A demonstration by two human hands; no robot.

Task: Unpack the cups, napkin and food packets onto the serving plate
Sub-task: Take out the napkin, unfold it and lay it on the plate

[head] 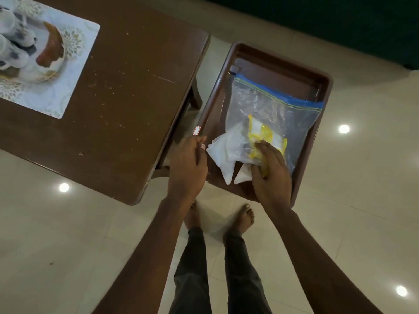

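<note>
A brown serving tray [322, 87] sits to the right of the table. In it lies a clear zip bag [272, 105] with a blue seal. Yellow-and-white food packets [264, 132] and a white napkin [226, 152] lie at the bag's near end. My right hand [271, 173] is closed over the yellow packets at the tray's near edge. My left hand [189, 164] grips the tray's left rim, fingers curled around it. Spotted white cups [13, 44] stand at the table's far left on a patterned mat.
The dark wooden table [127, 91] fills the left side, with a pale placemat [56, 71] and a brown-and-white dish [49, 51] on it. Beige tiled floor [351, 200] lies below. My bare feet [240, 218] stand beneath the tray.
</note>
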